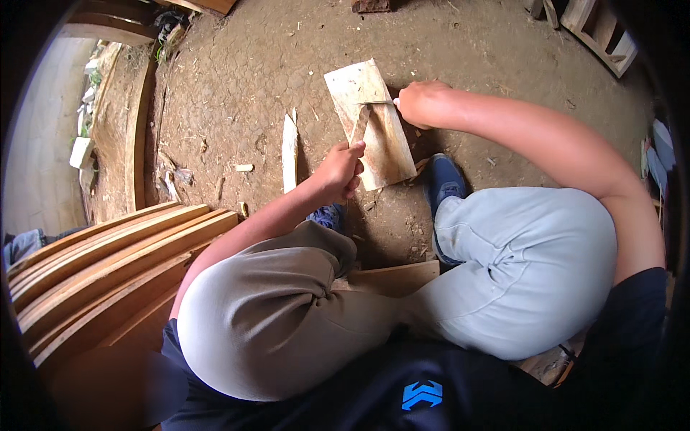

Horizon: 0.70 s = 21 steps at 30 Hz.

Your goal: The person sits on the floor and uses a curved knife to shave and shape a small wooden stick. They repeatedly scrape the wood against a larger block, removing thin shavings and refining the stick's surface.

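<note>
My left hand [342, 171] is closed around the lower end of a short wooden stick [361, 123], which slants up over a pale wooden board [392, 147]. In my right hand [424, 105] is a knife, its handle mostly hidden by the fingers. The thin knife blade [376, 102] points left and lies across the stick's upper end; whether it cuts into the wood I cannot tell. The board rests on the dirt floor in front of my feet, stained brown along its lower part.
A pointed pale wood strip [290, 152] lies on the dirt floor [237, 93] left of the board, among scattered shavings. Long planks [115, 266] are stacked beside my left knee. A wooden frame [600, 32] stands far right, and a brick-like block [371, 6] sits at the far edge.
</note>
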Motion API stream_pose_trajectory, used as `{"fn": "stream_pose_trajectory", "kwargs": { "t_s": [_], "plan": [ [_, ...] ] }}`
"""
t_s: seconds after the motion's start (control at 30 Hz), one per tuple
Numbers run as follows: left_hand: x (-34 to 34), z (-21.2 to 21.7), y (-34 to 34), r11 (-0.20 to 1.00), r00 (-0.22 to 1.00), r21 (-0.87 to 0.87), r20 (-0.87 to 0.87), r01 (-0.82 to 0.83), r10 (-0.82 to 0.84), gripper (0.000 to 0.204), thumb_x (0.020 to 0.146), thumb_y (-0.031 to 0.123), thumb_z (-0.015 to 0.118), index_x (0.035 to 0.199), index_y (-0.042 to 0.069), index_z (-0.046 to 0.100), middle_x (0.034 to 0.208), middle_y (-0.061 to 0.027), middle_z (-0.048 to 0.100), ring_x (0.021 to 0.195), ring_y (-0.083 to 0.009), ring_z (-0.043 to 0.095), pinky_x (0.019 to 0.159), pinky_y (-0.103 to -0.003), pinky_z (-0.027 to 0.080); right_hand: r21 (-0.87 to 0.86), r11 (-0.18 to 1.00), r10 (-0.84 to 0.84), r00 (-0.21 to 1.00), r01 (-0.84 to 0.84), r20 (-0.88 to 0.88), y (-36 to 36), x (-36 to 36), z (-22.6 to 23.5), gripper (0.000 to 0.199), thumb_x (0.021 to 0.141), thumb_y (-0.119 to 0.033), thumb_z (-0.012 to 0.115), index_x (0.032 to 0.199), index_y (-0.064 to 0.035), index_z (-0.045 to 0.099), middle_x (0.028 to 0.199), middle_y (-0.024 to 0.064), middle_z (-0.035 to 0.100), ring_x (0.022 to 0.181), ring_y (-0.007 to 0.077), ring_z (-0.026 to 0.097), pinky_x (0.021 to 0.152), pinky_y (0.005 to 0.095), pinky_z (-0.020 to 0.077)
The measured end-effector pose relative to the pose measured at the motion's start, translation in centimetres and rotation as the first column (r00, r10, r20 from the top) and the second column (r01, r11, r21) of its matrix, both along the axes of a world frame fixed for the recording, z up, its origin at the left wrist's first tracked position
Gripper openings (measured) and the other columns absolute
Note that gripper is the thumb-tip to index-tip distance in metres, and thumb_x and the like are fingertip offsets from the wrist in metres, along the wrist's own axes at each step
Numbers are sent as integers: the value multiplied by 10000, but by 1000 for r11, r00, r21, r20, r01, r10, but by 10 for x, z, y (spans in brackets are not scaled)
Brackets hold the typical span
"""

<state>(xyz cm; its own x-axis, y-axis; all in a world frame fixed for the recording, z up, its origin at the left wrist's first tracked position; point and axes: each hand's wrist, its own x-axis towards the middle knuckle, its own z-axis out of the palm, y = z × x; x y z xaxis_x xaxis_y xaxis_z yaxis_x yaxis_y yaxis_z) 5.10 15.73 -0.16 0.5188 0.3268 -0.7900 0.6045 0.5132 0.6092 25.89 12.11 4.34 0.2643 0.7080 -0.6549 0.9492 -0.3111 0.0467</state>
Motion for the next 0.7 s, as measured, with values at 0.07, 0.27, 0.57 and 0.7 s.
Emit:
{"fn": "stream_pose_trajectory", "kwargs": {
  "t_s": [0.07, 0.27, 0.57, 0.7],
  "plan": [
    [-2, -1, 0, 1000, 1000, -14, -15, -13, 13, 262, 1021, 349, 428, 944, 99, 418, 679, -15, 412, 421, -117, 370, 338, -304, 316, -30, 999, 9, 1000, -10, -13, 0, 1, -5, 313, 878, -137, 550, 1110, 26, 680, 1139, 218, 669, 1026, 356, 668, 855, 450, 534],
    [-6, -4, 2, 983, 996, -178, 66, -42, 54, 274, 1025, 399, 387, 935, 140, 408, 708, -2, 410, 422, -108, 329, 340, -280, 287, 91, 994, -33, 973, 55, -226, -14, 12, -23, 545, 1018, -348, 316, 1085, 84, 640, 1122, 294, 634, 1042, 447, 620, 917, 499, 482],
    [-8, -2, 6, 975, 997, -220, 59, -28, 42, 282, 1025, 427, 363, 927, 164, 388, 716, 2, 393, 443, -107, 311, 349, -274, 259, 54, 983, -145, 930, 173, -339, -21, 13, -20, 504, 1023, -282, 282, 1168, 84, 597, 1170, 305, 603, 1058, 471, 596, 940, 520, 464],
    [-7, -4, 5, 978, 998, -208, 51, -24, 35, 287, 1028, 426, 357, 922, 161, 382, 714, 2, 396, 437, -107, 316, 344, -274, 261, 86, 990, -79, 945, 111, -318, -23, 15, -22, 492, 1020, -265, 283, 1163, 83, 601, 1177, 301, 601, 1066, 474, 591, 945, 530, 457]
  ]
}}
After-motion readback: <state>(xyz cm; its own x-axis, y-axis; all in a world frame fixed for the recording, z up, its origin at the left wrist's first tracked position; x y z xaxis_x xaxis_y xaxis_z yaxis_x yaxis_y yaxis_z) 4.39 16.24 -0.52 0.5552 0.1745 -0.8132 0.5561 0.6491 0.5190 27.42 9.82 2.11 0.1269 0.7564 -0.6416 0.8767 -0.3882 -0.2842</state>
